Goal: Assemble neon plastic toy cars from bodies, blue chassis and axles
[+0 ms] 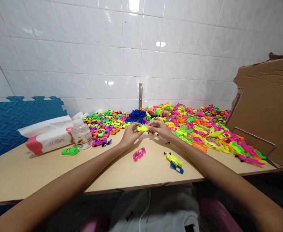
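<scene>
Both my hands meet over the middle of the table around a small yellow toy car body (142, 128). My left hand (131, 133) pinches its left end, and my right hand (160, 128) has its fingers closed at the right end. Below them lies a pink toy car shell (139, 154). Toward the front edge, a yellow car part (174, 159) with black wheels rests against a blue plastic piece (177, 167). A few small black parts (167, 142) lie near my right wrist.
Colourful car parts (192, 124) are heaped at the right, beside a cardboard box (264, 109). Blue pieces (136, 116) pile up by the tiled wall. Toy cars (105, 124) cover the back left, near a clear bottle (81, 135), tissue pack (51, 138) and green shell (70, 151).
</scene>
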`<action>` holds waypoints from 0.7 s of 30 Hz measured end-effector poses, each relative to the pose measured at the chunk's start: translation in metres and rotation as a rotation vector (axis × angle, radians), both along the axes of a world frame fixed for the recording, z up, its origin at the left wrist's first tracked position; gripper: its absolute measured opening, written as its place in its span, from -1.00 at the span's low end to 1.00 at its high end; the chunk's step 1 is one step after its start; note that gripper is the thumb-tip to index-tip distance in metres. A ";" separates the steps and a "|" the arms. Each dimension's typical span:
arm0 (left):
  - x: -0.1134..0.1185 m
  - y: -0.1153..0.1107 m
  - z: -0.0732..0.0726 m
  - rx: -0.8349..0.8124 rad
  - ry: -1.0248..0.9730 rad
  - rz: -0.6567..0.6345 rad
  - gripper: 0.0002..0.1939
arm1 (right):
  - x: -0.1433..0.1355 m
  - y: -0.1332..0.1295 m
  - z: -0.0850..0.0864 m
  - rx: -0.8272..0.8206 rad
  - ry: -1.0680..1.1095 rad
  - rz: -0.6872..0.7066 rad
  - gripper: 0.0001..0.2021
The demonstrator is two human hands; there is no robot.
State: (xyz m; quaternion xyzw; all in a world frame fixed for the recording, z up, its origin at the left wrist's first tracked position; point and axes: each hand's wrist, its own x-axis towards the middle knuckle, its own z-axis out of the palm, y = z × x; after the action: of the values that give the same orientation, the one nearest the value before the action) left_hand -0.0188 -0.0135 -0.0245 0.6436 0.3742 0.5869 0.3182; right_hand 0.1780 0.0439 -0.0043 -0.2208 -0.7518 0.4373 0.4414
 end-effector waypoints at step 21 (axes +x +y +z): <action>0.000 0.003 -0.001 0.001 -0.072 -0.056 -0.61 | -0.001 0.003 -0.006 0.251 -0.078 -0.063 -0.61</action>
State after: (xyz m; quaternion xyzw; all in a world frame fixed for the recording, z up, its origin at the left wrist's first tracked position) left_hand -0.0191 -0.0103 -0.0256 0.6325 0.3442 0.6007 0.3473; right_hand 0.1772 0.0473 -0.0102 -0.2043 -0.8099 0.3166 0.4495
